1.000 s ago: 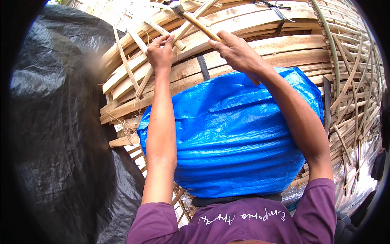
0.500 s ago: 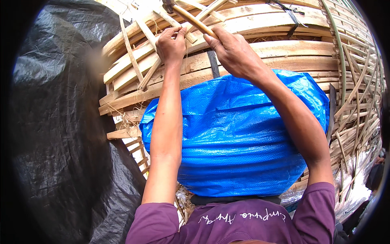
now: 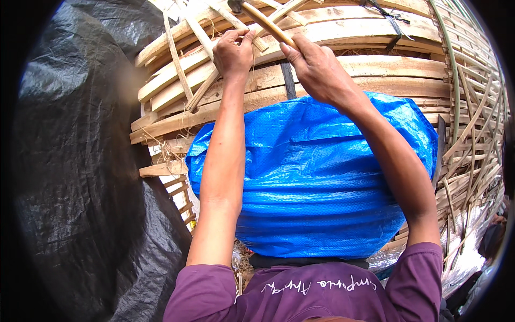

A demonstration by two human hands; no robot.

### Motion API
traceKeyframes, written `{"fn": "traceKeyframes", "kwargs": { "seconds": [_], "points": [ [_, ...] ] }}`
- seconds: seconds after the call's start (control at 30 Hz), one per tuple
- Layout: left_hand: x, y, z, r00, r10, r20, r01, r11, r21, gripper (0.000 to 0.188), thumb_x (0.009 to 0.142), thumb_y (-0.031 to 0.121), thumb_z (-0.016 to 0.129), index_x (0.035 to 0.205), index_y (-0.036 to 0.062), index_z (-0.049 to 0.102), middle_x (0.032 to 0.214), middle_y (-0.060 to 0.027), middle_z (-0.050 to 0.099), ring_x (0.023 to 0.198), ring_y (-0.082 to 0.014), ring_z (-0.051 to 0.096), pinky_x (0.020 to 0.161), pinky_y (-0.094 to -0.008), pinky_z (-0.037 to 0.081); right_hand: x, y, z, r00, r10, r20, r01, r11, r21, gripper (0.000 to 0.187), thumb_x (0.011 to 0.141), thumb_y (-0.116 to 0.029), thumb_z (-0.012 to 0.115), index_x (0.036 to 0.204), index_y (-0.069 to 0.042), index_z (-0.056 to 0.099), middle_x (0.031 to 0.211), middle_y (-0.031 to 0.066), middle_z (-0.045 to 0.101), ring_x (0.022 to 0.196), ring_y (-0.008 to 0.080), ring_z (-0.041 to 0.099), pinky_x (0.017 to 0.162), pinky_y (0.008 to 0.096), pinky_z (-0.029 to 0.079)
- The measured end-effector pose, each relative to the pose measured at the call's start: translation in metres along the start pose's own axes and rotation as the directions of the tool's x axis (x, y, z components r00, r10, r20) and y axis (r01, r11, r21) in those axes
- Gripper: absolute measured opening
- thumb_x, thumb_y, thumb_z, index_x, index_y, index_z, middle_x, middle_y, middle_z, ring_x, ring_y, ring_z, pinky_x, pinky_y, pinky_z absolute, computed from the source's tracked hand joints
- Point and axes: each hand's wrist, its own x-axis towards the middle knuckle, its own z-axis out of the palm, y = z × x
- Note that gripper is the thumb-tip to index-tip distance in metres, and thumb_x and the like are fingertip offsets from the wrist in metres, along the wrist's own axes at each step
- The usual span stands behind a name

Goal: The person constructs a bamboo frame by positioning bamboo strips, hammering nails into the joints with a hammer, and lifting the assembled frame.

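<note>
"While the right hand [image 3: 317, 67] has its fingers clamped round the hammer [image 3: 267, 24], where is that?"

"At the far side, over wooden strips [image 3: 232, 17], its head pointing far left."

"And the left hand [image 3: 234, 55]?"

"Left of the right one, thumb and fingertips together; I cannot tell what they hold."

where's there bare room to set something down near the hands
Barest: the planks right of the right hand, between the black tie above, blue sheet below and green strip. The blue sheet's middle is bare but wrinkled. Crowded: around the left hand, with crossed strips and the hammer.
</note>
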Motion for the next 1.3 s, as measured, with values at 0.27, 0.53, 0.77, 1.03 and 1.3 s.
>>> {"fn": "traceKeyframes", "kwargs": {
  "seconds": [0.27,0.53,0.77,1.03,1.3],
  "points": [
    [-0.001,0.003,0.001,1.000,0.016,-0.011,-0.016,1.000,-0.014,0.017,0.080,0.023,0.078,0.087,0.0082,0.077,0.085,-0.0061,0.074,0.074,-0.0221,0.070,0.066,-0.0351,0.052,-0.002,-0.016,-0.013,0.997,-0.034,-0.075,0.036,0.999,0.026,0.034,0.101,-0.031,0.047,0.093,0.001,0.053,0.073,0.0311,0.061,0.075,0.0520,0.059,0.066,0.0585,0.044],
    [-0.003,0.001,0.000,1.000,-0.027,0.004,0.027,1.000,0.001,0.017,0.080,0.024,0.079,0.087,0.0085,0.077,0.084,-0.0056,0.074,0.074,-0.0215,0.070,0.067,-0.0353,0.052,-0.002,-0.016,-0.010,1.000,0.010,-0.018,-0.011,1.000,-0.003,0.032,0.101,-0.030,0.049,0.093,0.002,0.053,0.070,0.0300,0.060,0.072,0.0515,0.059,0.065,0.0572,0.044],
    [-0.002,0.001,0.000,0.999,-0.018,0.032,0.018,1.000,0.003,0.022,0.081,0.024,0.079,0.089,0.0031,0.076,0.081,-0.0094,0.074,0.072,-0.0179,0.069,0.067,-0.0308,0.053,-0.001,0.001,0.000,0.993,0.113,0.037,-0.108,0.987,-0.120,0.034,0.100,-0.031,0.048,0.096,0.001,0.055,0.077,0.0319,0.061,0.078,0.0508,0.060,0.069,0.0582,0.043],
    [-0.001,0.001,0.005,1.000,0.016,-0.020,-0.016,1.000,-0.008,0.017,0.080,0.026,0.079,0.085,0.0101,0.077,0.082,-0.0059,0.073,0.076,-0.0228,0.070,0.068,-0.0369,0.052,0.001,0.004,-0.003,0.994,0.093,0.059,-0.083,0.985,-0.149,0.033,0.100,-0.032,0.050,0.095,0.002,0.053,0.076,0.0322,0.060,0.077,0.0522,0.059,0.069,0.0594,0.043],
    [-0.002,-0.002,-0.002,0.997,0.074,-0.029,-0.074,0.997,0.000,0.016,0.079,0.024,0.079,0.084,0.0091,0.077,0.080,-0.0062,0.073,0.072,-0.0224,0.070,0.065,-0.0364,0.052,0.002,-0.013,-0.020,0.988,0.021,-0.151,-0.007,0.996,0.092,0.039,0.101,-0.035,0.049,0.103,0.003,0.057,0.082,0.0264,0.063,0.074,0.0397,0.063,0.068,0.0487,0.046]
  ]
}}
